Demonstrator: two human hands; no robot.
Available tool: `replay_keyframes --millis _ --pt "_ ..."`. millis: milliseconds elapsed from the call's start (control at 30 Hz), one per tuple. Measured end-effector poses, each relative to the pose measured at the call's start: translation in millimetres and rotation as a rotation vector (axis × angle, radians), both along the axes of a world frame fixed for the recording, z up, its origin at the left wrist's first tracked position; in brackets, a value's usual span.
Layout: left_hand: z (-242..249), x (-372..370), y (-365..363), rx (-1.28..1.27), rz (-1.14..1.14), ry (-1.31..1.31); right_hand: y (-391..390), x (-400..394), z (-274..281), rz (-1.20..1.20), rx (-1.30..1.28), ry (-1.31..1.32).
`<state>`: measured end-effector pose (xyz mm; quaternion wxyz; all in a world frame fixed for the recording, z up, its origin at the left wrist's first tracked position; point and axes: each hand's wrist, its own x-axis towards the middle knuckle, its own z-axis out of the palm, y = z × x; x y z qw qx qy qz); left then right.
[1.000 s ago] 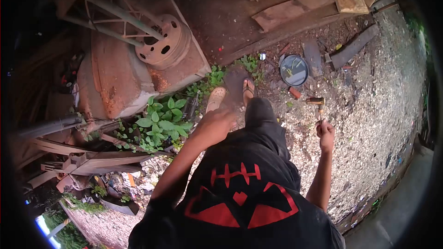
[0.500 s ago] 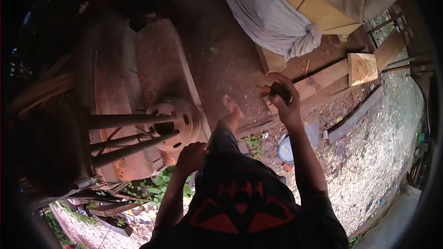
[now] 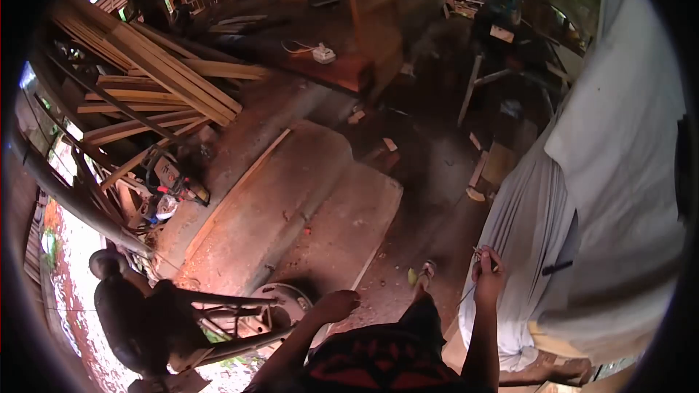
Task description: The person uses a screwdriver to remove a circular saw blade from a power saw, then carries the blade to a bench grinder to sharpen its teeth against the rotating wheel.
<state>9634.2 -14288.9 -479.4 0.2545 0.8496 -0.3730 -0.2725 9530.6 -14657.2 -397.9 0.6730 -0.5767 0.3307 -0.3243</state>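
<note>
My left hand (image 3: 336, 306) is held low in front of my body, above the round metal wheel rim (image 3: 290, 298). Its fingers are curled in, and anything inside them is hidden. To the right, my right hand (image 3: 490, 276) is raised in front of the grey cloth cover (image 3: 520, 247), with its fingers bent together. A small, thin thing shows at its fingertips, too small and dark to name. My bare foot (image 3: 426, 271) is on the dark floor between the two hands.
Long planks (image 3: 167, 65) lie piled at the left. A metal pole stand (image 3: 233, 298) joins the wheel rim. Concrete steps (image 3: 298, 175) cross the middle. A white power strip (image 3: 322, 53) rests on a reddish surface. Another person (image 3: 145, 6) is far back.
My view has swung up and left, bringing the planks and workshop into sight. My right hand now appears before the cloth cover; the orange and dark thing in it no longer shows clearly.
</note>
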Motion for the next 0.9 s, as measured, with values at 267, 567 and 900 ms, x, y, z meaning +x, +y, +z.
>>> replay_keyframes --millis 267,567,900 --pt "-105 166 -125 0.554 0.078 0.181 -192 176 43 0.255 -0.037 -0.002" --pt "-93 332 -271 0.247 0.27 0.291 -341 383 63 0.307 -0.172 -0.028" --pt "85 796 -314 -0.323 1.326 -0.849 -502 575 16 0.269 -0.261 0.314"
